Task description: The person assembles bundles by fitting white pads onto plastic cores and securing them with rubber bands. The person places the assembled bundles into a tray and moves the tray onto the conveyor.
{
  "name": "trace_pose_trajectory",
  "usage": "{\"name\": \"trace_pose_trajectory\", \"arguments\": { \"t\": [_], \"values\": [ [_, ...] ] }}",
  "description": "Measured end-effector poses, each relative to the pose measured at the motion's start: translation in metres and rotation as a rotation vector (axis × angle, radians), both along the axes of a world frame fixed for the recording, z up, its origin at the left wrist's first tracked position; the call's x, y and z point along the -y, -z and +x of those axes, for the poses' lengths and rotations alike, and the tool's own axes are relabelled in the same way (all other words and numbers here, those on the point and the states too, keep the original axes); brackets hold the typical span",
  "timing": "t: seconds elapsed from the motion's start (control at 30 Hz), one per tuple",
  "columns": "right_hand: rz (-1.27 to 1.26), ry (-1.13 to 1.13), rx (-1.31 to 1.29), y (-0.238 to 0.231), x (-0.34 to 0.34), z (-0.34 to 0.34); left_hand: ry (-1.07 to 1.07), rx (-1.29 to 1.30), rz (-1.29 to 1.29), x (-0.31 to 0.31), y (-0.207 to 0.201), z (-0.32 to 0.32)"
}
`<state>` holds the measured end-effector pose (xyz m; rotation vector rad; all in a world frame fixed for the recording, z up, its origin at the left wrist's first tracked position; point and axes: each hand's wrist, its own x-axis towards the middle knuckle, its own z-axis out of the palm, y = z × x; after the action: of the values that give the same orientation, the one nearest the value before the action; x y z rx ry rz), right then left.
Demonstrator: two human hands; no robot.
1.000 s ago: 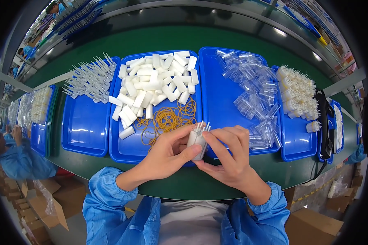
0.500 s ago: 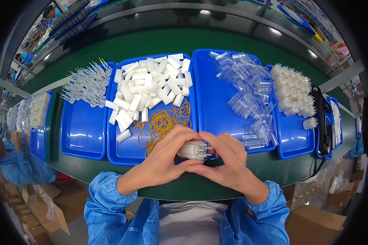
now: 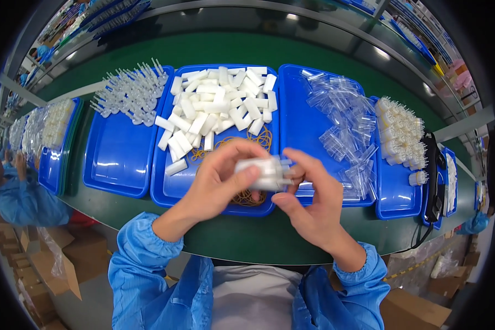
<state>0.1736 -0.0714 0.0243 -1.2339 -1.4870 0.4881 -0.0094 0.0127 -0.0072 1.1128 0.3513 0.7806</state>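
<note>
My left hand is wrapped round a bundle of white pieces, thumb across its front. The bundle is smeared by motion, with thin pale tips sticking out of its right end. By those tips is my right hand, thumb and forefinger spread apart; whether a fingertip touches is blurred. Both hands are over the near edge of a blue tray of white blocks. Tan rubber bands lie in that tray, partly hidden by my left hand.
To the left, a blue tray carries thin-stemmed translucent parts. On the right, another blue tray contains clear tubes. Finished-looking bundles stand in a tray farther right, beside a black strap-like object. A co-worker in blue sits at left.
The bundle has lifted slightly and turned in my left hand. My right hand's thumb has come off it, and the fingers have opened. The whole view has shifted a little.
</note>
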Motion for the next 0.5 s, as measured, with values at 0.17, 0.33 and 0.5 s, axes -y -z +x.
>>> {"name": "trace_pose_trajectory", "arguments": {
  "t": [0.17, 0.33, 0.5],
  "values": [
    [-0.060, -0.008, 0.235, -0.009, -0.022, 0.006, -0.346, 0.004, -0.195, -0.030, -0.020, -0.021],
    [-0.140, -0.173, 0.679, -0.001, -0.034, -0.002, -0.433, 0.032, -0.183, -0.046, -0.023, -0.034],
    [-0.160, -0.153, 0.927, -0.008, -0.047, 0.004, -0.477, 0.055, -0.202, -0.048, -0.022, -0.035]
  ]
}}
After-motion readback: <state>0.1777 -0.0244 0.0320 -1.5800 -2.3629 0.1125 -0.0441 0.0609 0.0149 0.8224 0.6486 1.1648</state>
